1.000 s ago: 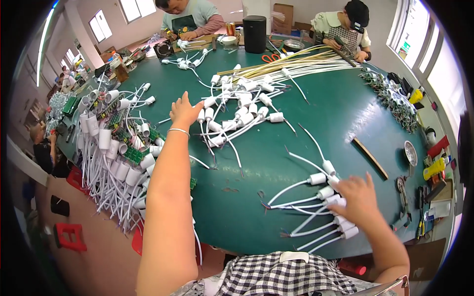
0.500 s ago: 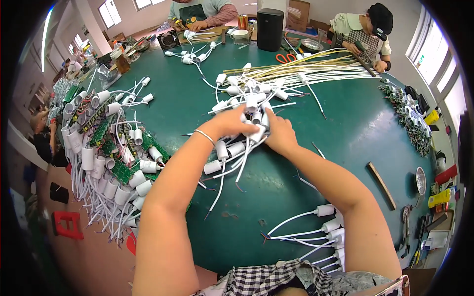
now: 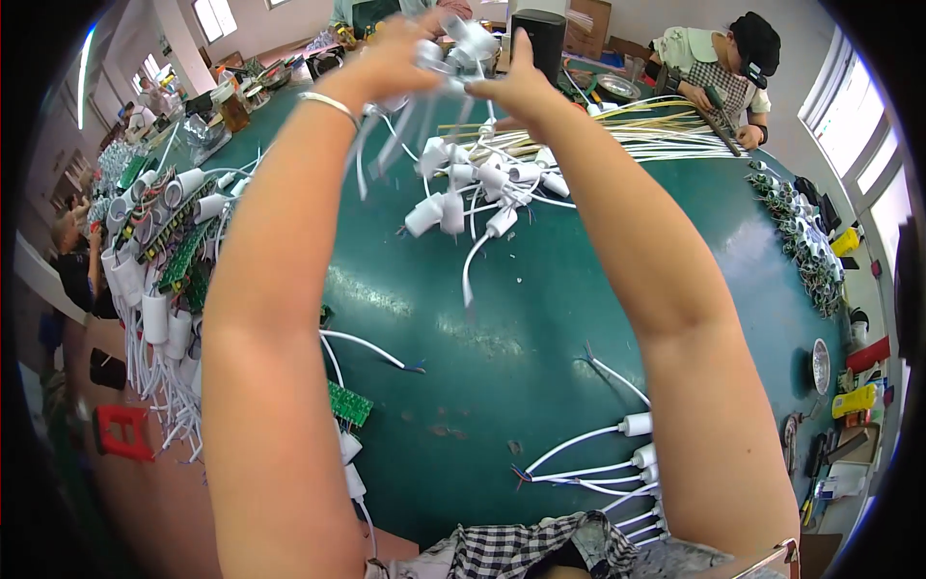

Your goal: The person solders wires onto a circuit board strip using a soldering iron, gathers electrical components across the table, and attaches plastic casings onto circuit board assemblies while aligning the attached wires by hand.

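Observation:
Both my arms reach far across the green table. My left hand [image 3: 391, 63], smeared by motion, is closed on a bunch of white cylindrical end caps with cables [image 3: 473, 41], raised near the far side; the cables dangle below. Right beside the bunch is my right hand [image 3: 529, 95], thumb and a finger spread apart; some of its fingers are hidden. Beneath the hands lies a loose heap of similar white capped cables [image 3: 497, 179], one cable trailing toward me.
At left is a big pile of white capped cables [image 3: 154, 314] with green circuit boards [image 3: 349, 403]. More capped cables [image 3: 637, 425] lie by my right forearm. Long thin rods [image 3: 666, 130] lie before a co-worker [image 3: 723, 82]. A black box [image 3: 538, 43] stands at the back.
Both hands have moved up and away from me across the table, lifting a bunch of capped cables off the heap. The right hand's fingers have spread.

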`<state>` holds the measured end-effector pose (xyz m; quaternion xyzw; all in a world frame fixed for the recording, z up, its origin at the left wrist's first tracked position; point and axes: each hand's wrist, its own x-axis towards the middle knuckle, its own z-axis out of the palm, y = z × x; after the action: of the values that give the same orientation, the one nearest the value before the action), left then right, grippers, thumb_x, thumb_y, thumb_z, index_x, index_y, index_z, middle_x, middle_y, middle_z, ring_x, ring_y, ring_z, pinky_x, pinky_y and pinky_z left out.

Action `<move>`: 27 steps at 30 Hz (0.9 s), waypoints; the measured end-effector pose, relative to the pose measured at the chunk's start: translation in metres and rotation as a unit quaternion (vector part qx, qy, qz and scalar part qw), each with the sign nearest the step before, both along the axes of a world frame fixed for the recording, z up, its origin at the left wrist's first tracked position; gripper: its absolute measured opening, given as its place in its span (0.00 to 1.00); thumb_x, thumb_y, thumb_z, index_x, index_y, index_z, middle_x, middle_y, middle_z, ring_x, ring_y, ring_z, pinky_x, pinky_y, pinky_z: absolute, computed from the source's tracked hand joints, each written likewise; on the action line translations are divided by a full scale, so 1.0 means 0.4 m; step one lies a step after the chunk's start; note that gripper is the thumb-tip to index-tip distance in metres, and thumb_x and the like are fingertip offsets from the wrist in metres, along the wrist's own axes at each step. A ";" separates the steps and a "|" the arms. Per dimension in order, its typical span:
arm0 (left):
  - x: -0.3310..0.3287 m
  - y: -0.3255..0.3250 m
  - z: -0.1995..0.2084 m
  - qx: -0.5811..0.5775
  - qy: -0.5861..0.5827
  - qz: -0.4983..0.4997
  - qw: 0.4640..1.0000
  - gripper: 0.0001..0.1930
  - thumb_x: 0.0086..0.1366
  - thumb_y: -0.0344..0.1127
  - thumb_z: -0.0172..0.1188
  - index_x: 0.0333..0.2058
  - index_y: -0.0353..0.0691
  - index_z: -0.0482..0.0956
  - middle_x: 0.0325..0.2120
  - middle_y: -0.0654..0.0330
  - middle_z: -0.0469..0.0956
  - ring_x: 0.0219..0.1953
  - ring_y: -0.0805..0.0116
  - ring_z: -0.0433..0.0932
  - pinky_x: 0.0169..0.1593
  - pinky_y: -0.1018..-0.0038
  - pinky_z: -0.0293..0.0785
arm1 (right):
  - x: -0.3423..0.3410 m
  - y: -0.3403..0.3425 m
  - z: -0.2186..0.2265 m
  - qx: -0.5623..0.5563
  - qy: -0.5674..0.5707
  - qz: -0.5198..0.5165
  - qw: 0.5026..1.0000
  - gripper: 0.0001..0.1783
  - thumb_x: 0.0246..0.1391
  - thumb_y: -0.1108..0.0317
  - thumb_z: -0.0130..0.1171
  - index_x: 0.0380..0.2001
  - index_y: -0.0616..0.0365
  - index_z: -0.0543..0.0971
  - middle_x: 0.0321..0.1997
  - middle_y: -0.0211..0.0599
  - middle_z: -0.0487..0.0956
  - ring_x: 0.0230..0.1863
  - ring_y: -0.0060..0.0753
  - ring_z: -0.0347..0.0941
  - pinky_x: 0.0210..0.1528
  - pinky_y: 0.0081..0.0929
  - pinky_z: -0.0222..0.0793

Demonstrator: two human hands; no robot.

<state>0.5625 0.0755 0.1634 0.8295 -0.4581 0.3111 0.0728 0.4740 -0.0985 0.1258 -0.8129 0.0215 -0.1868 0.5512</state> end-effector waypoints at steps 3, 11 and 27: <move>0.086 0.061 0.013 -0.090 0.196 0.145 0.966 0.49 0.48 0.48 0.66 0.65 0.54 0.45 0.64 0.50 0.49 0.65 0.48 0.47 0.65 0.59 0.47 | 0.083 -0.075 -0.038 -0.219 -0.045 0.012 0.975 0.50 0.42 0.59 0.65 0.64 0.53 0.46 0.56 0.56 0.66 0.55 0.49 0.66 0.50 0.41 0.68; -0.160 -0.120 -0.335 0.191 0.245 0.128 0.942 0.58 0.35 0.65 0.68 0.64 0.64 0.45 0.65 0.52 0.42 0.65 0.42 0.42 0.58 0.39 0.48 | -0.017 -0.467 -0.339 -0.319 0.285 -0.256 0.867 0.47 0.43 0.48 0.62 0.63 0.49 0.54 0.55 0.48 0.69 0.59 0.47 0.61 0.60 0.45 0.56; -0.121 -0.108 -0.455 0.142 0.094 -0.062 0.983 0.26 0.46 0.26 0.59 0.46 0.56 0.68 0.37 0.55 0.74 0.41 0.55 0.75 0.41 0.61 0.69 | -0.002 -0.184 -0.352 -0.493 0.138 0.059 0.857 0.37 0.38 0.63 0.58 0.57 0.38 0.64 0.58 0.36 0.68 0.58 0.42 0.62 0.55 0.61 0.53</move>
<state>0.5141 0.0322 -0.0188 0.8269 -0.5393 0.1586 0.0156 0.4732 -0.1723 -0.0148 -0.9954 -0.0458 -0.0259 0.0800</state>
